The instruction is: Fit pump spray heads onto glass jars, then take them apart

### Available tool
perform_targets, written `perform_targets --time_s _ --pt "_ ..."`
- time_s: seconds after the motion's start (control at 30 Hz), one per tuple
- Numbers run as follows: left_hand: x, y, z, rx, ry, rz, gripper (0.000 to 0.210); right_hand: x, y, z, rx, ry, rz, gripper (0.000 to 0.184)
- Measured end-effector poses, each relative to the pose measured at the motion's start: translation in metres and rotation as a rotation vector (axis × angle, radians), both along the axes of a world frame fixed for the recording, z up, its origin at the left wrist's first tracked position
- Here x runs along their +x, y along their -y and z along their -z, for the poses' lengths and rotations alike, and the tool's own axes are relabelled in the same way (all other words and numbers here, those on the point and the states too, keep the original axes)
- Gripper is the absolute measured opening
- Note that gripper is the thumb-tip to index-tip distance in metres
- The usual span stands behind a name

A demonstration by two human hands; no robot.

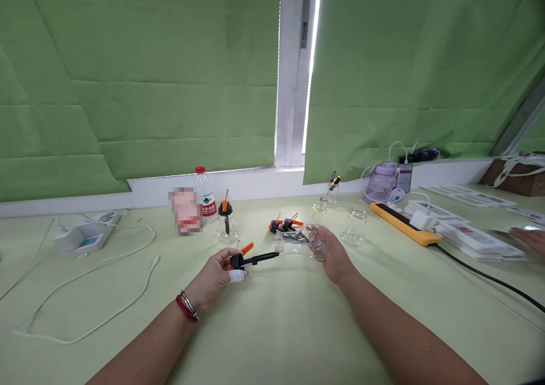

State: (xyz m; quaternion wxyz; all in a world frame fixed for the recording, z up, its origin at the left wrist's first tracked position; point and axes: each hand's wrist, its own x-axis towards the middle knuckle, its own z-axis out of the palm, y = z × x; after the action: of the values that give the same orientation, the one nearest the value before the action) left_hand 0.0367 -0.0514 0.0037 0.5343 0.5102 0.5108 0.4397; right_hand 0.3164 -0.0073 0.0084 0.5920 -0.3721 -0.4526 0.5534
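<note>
My left hand (225,268), a white wrap on its thumb, is closed on a black bottle top (237,262) with an orange lever and a long black stem pointing right. My right hand (334,251) grips the wide end of a clear glass bottle (296,249), tilted on its side with its mouth toward the stem. Stem and bottle look apart. Just behind the bottle lie two more black-and-orange bottle tops (287,224). An upright glass bottle (229,234) fitted with such a top stands behind my left hand.
Clear glass bottles (353,231) stand right of centre; a jar (333,195) holds yellow-and-black tools. A water bottle (206,197) stands at the back. White cables (145,283) cross the left. An orange power strip (404,225), white stacks (472,240) and another person's hand (530,238) are right.
</note>
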Motion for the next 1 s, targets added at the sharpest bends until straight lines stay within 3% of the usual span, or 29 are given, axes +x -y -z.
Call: perform_targets --time_s 0.2,0.63,0.8,1.0 --pt "-0.002 -0.001 0.0 0.036 0.005 -0.033 0.048 0.003 -0.002 0.001 0.046 0.065 0.043 0.035" --pt "0.016 0.01 0.001 0.086 -0.057 0.066 0.046 -0.032 0.019 0.018 -0.037 0.106 -0.245 0.034" --pt "0.019 0.011 0.005 0.102 -0.051 0.124 0.044 -0.034 0.02 0.019 -0.054 0.083 -0.261 0.036" --pt "0.017 0.009 0.008 0.119 -0.065 0.099 0.044 -0.037 0.023 0.02 -0.081 0.067 -0.264 0.034"
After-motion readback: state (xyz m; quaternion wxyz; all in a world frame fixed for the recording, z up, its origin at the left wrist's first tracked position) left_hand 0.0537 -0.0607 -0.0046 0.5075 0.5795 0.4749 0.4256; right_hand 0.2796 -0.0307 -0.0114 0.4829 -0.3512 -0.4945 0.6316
